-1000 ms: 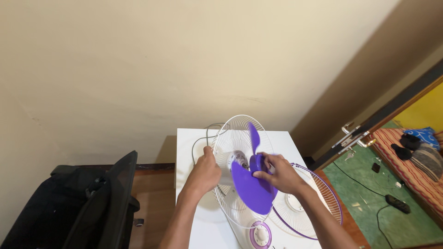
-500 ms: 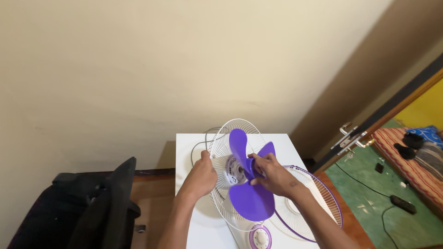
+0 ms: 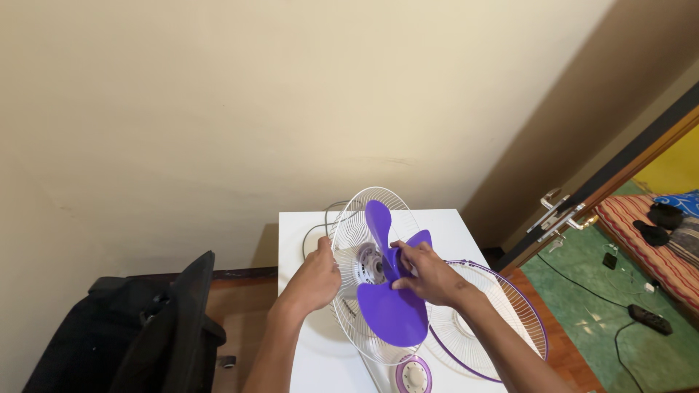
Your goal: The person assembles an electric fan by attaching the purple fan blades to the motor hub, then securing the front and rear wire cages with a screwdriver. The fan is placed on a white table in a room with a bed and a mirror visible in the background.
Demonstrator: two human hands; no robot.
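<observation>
Purple plastic marks the fan blade, a three-lobed piece sitting at the hub of the white wire rear guard, which stands tilted on the white counter. The right hand rests on the blade's centre, its fingers clenched around the hub. The left hand grips the guard's left rim from behind, fingers wrapped out of sight.

Just right of the fan lies one front guard, white wire with a purple ring, flat and hanging over the counter's right edge; the right forearm crosses above it. The fan's round base with a purple dial shows at the bottom edge. A grey cord loops behind the guard near the wall.

The counter stands against the cream wall, so there is little room behind the fan. To the left, a black bag stands on the wooden floor, apart from the counter. To the right, an open door with a metal handle leads to a green floor with a power strip.
</observation>
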